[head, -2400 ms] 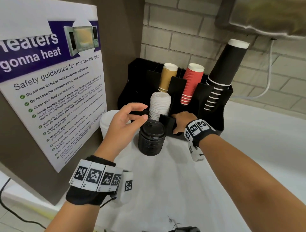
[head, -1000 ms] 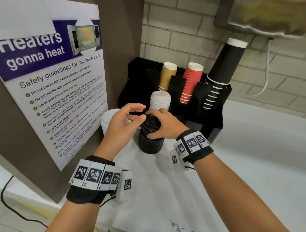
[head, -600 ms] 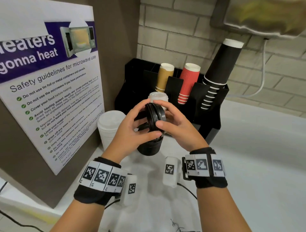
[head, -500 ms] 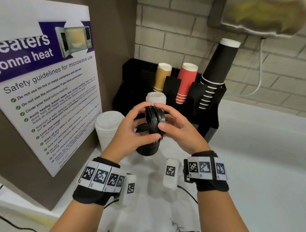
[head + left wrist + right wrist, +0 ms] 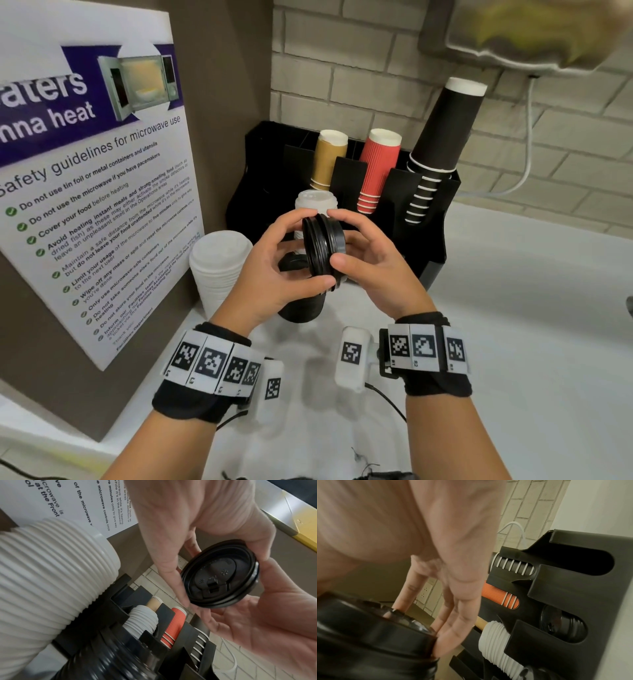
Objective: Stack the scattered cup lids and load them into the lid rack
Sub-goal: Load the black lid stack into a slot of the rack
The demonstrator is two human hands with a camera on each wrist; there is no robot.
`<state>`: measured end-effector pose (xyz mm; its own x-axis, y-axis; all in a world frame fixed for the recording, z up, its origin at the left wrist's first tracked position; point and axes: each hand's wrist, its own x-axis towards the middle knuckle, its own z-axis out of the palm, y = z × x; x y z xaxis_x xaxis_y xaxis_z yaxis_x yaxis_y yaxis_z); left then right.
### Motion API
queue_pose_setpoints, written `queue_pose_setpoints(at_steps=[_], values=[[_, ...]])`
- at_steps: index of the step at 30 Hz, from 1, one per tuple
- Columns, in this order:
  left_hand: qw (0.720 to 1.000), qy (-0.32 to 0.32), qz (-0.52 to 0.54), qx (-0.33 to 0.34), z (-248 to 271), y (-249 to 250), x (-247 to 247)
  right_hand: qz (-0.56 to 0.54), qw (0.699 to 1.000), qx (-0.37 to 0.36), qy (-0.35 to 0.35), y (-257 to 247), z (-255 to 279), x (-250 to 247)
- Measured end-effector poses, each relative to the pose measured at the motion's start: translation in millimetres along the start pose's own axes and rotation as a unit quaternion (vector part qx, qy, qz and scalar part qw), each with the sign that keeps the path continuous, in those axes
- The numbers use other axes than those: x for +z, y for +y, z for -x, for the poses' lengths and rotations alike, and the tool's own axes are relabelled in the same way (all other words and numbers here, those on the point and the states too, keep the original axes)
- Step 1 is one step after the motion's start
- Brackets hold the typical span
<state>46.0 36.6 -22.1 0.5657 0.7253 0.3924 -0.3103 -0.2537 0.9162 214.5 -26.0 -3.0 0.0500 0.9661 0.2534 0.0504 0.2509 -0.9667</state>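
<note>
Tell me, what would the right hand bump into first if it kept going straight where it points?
Probably the small stack of black plastic lids it already pinches; past them, the left hand.

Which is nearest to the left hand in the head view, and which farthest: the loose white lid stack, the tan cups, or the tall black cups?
1. The white lid stack, just left of the left hand, on the counter.
2. The tan cups, behind the hand, in the rack.
3. The tall black cups, at the rack's far right end.
</note>
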Motion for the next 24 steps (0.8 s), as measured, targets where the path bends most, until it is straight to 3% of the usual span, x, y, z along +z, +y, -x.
queue_pose_setpoints(at_steps=[18,24], values=[[1.000,-0.004,-0.014,-0.023,-3,-2,3,0.051,0.999,-0.005,-0.011,-7,0,-4],[0.998,0.021,-0.056,-0.021,-13,-4,1,0.085,0.996,-0.032,0.004,-14,-26,-18]])
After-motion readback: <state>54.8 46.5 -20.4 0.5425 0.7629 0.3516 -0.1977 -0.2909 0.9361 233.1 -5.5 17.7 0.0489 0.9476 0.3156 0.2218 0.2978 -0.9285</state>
